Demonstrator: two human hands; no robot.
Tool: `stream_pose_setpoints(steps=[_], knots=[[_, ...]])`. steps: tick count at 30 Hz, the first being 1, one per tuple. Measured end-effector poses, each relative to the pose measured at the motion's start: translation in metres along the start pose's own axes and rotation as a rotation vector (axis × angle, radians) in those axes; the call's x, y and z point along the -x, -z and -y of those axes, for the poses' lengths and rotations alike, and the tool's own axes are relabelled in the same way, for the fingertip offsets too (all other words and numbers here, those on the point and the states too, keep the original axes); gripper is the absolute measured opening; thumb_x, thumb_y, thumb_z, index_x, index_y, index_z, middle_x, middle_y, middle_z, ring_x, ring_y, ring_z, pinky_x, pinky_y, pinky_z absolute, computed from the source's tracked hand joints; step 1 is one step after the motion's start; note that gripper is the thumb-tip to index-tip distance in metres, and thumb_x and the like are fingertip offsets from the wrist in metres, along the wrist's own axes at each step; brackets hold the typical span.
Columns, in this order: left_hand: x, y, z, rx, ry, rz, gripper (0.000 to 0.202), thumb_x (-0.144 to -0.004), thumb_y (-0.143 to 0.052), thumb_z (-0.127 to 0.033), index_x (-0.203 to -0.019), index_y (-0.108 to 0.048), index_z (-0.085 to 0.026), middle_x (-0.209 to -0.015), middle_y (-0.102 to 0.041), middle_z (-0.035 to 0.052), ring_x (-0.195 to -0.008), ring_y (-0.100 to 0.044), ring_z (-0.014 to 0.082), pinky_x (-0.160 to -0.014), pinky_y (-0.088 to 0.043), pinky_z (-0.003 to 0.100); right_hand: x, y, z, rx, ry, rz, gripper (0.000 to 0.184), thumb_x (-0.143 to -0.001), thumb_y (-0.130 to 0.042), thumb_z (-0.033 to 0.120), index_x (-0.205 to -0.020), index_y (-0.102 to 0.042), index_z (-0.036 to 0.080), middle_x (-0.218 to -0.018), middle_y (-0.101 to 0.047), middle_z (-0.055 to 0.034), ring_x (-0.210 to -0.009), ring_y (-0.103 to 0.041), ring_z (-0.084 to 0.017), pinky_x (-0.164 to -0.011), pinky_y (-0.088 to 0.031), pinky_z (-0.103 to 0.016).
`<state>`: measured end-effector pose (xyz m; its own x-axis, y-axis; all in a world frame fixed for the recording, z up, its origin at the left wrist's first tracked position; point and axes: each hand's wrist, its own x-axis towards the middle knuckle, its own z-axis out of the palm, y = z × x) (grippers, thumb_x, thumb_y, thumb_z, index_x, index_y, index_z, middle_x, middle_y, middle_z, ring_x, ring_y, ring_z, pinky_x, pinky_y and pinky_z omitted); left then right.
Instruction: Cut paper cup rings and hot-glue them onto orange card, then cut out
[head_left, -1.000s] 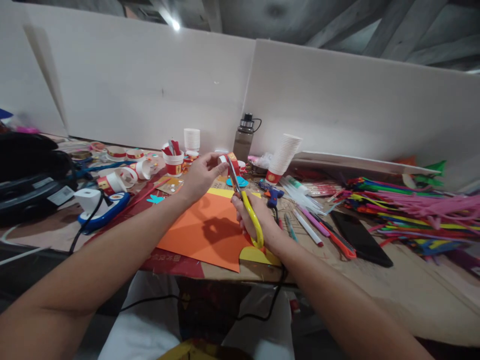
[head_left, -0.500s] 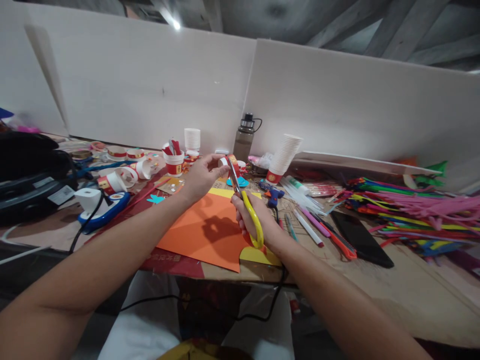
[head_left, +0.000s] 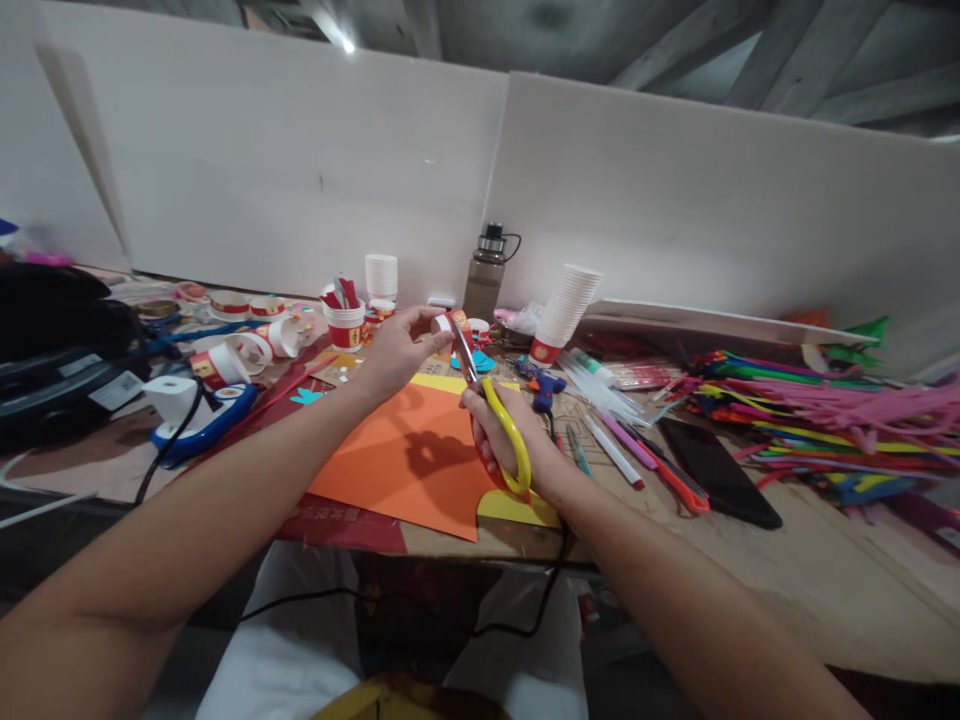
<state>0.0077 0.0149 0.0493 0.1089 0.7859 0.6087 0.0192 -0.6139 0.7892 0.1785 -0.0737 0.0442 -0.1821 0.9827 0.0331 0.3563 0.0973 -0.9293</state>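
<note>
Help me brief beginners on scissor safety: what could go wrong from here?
Blades of the scissors sit close to the left hand, so a slip might nick a finger. The small paper piece it holds could twist at the blades. The black cord hanging by the person's legs might snag.

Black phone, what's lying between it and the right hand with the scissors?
The head view shows a slim teal item, white marker, purple marker and orange cutter, among others, between the right hand and phone.
</note>
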Motion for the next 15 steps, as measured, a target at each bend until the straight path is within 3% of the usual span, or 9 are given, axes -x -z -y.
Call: stream_pose_setpoints(steps=[10,15], knots=[[0.000,0.010,0.018,0.079,0.074,0.068,0.040,-0.073,-0.074,-0.026,-0.111,-0.064,-0.015,-0.112,-0.068,0.0108,-0.106,-0.063,0.0225,-0.091,-0.049,0.037,-0.002,0.002,0.001,0.018,-0.078,0.033,0.026,-0.087,-0.053,0.049,-0.086,-0.050,0.023,-0.050,-0.044,0.0082,-0.031,-0.039,-0.008,-0.027,-0.033,-0.019],[0.000,0.011,0.017,0.146,0.087,0.083,0.042,-0.071,-0.074,-0.024,-0.111,-0.063,-0.016,-0.111,-0.068,0.0094,-0.103,-0.064,0.0203,-0.092,-0.050,0.036,-0.009,0.005,-0.007,0.007,-0.031,0.092,0.034,-0.084,-0.058,0.056,-0.089,-0.051,0.023,-0.052,-0.047,0.0068,-0.034,-0.042,-0.008,-0.028,-0.035,-0.019]])
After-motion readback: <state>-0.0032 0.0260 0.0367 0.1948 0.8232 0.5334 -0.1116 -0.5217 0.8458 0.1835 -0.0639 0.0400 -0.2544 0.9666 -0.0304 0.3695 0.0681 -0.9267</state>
